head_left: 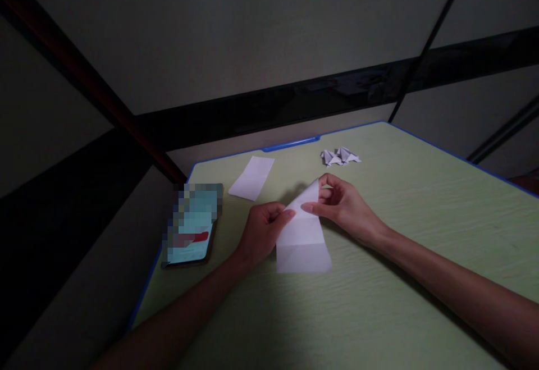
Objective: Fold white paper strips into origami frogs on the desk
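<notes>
A white sheet of paper with crosswise creases is held between both hands over the table, its upper end folded over at a slant. My left hand pinches the left edge, thumb on top and fingers behind. On the other side, my right hand grips the upper right corner, with the thumb pressing on the front face and the fingers curled behind. The lower end of the paper hangs free toward me. Parts of the fingers are hidden behind the sheet.
The pale green table has a blue edge. A second white paper sheet lies at the back left, and folded paper figures sit at the back. A phone with its screen lit lies at the left edge. Cabinet panels rise behind.
</notes>
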A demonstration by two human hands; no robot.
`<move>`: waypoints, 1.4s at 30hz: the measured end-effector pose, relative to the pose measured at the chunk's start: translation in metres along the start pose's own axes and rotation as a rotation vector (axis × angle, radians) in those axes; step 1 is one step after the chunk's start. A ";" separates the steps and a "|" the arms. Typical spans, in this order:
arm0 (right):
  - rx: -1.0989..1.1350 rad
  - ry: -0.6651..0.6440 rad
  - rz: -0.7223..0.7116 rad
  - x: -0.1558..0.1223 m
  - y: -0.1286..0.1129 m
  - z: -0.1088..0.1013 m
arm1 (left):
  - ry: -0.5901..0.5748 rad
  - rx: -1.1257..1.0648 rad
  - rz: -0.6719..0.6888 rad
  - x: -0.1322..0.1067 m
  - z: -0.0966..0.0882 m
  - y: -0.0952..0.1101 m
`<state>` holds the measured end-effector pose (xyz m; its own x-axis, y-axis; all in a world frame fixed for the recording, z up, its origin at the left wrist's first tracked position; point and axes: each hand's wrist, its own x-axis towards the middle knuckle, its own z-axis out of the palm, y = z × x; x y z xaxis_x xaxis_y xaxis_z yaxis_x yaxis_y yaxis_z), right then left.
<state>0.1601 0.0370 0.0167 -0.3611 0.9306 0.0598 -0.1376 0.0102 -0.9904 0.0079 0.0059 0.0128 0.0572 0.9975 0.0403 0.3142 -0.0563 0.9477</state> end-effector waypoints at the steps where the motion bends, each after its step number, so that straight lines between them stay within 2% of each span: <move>1: 0.021 -0.010 0.015 0.000 0.000 0.000 | 0.000 -0.005 0.001 0.000 0.000 0.000; 8: 0.007 0.002 0.062 0.000 0.001 0.000 | -0.067 -0.084 -0.030 0.002 0.000 -0.004; 14: -0.072 0.066 -0.030 0.000 0.000 -0.002 | -0.092 -0.149 -0.062 0.004 -0.001 -0.007; 28: -0.081 0.076 -0.046 0.000 -0.002 -0.001 | -0.112 -0.063 -0.076 0.003 -0.001 -0.007; 34: -0.042 0.015 -0.023 0.000 -0.001 -0.001 | -0.133 -0.069 -0.064 0.003 -0.002 -0.007; 42: 0.061 0.107 0.037 -0.005 0.003 0.013 | -0.133 0.033 0.019 -0.002 0.001 -0.002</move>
<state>0.1499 0.0277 0.0150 -0.2673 0.9636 0.0062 -0.1827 -0.0443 -0.9822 0.0079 0.0041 0.0105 0.1885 0.9820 0.0140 0.3427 -0.0791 0.9361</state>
